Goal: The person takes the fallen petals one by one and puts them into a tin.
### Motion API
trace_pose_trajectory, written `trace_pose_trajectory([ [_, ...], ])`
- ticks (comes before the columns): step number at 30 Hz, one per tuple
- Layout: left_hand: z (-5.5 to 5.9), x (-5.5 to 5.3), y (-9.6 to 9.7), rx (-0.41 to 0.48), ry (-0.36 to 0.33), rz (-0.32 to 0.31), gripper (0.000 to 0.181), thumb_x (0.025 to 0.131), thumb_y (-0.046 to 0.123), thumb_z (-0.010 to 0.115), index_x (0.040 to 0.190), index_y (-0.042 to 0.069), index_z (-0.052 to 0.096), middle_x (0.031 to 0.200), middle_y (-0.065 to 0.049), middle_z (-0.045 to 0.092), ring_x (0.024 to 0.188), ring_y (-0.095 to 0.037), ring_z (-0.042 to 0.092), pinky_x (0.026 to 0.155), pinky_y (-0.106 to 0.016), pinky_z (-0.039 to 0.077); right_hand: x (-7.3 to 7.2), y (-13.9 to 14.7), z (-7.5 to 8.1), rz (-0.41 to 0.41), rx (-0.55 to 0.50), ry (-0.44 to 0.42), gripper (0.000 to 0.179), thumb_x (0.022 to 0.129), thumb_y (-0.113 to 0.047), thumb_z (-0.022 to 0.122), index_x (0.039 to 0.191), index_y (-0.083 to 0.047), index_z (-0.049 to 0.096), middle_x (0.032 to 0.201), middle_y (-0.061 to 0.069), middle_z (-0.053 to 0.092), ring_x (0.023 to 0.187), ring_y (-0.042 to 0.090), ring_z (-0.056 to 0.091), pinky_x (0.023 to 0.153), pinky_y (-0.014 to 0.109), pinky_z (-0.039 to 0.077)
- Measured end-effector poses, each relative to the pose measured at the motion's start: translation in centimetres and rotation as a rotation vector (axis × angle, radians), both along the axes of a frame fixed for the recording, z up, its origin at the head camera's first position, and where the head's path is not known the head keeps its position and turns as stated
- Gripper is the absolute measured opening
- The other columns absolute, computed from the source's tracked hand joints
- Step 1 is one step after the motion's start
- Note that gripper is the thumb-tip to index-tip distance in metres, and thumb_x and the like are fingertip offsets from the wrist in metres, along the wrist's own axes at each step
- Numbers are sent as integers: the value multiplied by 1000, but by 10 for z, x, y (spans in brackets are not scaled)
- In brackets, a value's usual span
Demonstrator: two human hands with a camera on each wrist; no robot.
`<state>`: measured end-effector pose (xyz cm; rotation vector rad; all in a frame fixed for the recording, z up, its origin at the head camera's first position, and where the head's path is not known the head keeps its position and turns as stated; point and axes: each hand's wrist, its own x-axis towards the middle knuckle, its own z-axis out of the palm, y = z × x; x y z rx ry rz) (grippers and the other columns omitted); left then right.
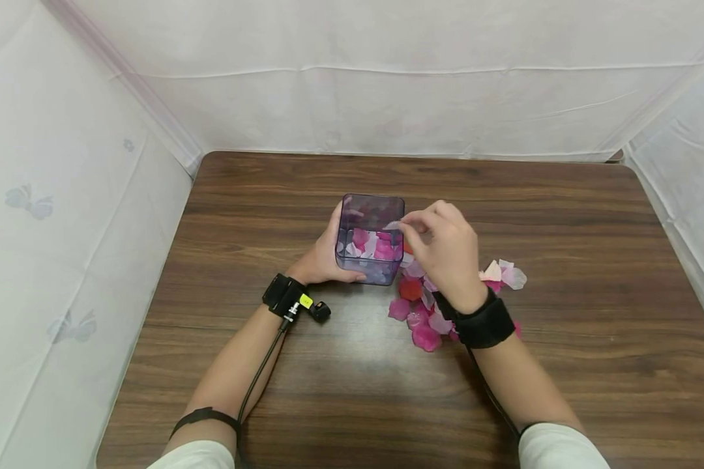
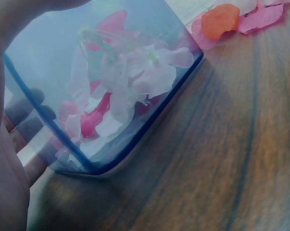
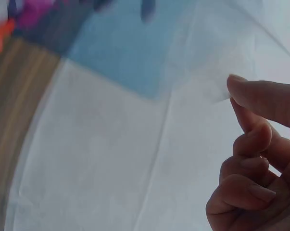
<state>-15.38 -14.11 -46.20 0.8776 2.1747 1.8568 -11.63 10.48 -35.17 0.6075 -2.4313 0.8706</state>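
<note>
Left hand grips the purplish box, right hand pinches a petal, other fingers curled (clear only in right-wrist view). Woodgrain table, white drapes.

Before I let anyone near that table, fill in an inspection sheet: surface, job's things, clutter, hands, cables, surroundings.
Surface: brown wood-grain table, with a patch of glare in front of the box.
Job's things: see-through purplish box, with pink and white petals inside; loose petals, mostly pink, some red or pale, lie to its right.
Clutter: nothing seen besides the loose petals.
Hands: left hand grips the box; right hand pinches a pale petal in its fingers, by the box's opening.
Cables: a black left cable and right cable run along the forearms.
Surroundings: white cloth behind the table and on both sides.
</note>
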Motion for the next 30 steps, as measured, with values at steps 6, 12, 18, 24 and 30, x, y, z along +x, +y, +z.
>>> trace_pose_trajectory([
  [6, 24, 9, 2, 19, -44, -25, 137, 63, -5, 91, 160, 14, -4, 150, -21, 32, 127, -48, 43, 105, -59, 40, 2, -18, -12, 36, 48, -38, 11, 83, -12, 84, 88, -5, 78, 74, 6, 54, 70, 22, 49, 54, 32, 43],
  [12, 23, 9, 2, 13, -39, -17, 137, 63, -5, 91, 160, 14, -4, 150, -20, 32, 126, -46, 44, 104, -58, 40, 1, -22, -15, 43, 47, -61, 13, 81, -13, 86, 89, -5, 79, 74, 6, 55, 70, 21, 50, 55, 32, 44],
  [18, 24, 9, 2, 21, -25, -17, 137, 62, -6, 91, 159, 12, -4, 151, -22, 30, 128, -47, 42, 106, -60, 38, 0, -9, -8, 50, 17, -74, 16, 81, -13, 86, 93, -4, 79, 76, 6, 57, 73, 23, 53, 58, 34, 44],
  [24, 27, 8, 4, 18, 42, -26, 136, 62, -4, 92, 159, 8, -2, 150, -29, 28, 129, -51, 40, 107, -64, 35, -7, 36, -3, -36, 36, -155, 14, 86, -13, 81, 94, -3, 78, 80, 8, 62, 75, 24, 58, 67, 37, 45],
  [30, 29, 6, 6, 4, 56, -44, 136, 62, -4, 92, 158, 6, -3, 150, -30, 28, 131, -49, 38, 109, -64, 32, -15, 102, 1, -104, 223, -464, 18, 90, -14, 76, 103, -1, 78, 89, 14, 68, 79, 28, 62, 70, 45, 48],
])
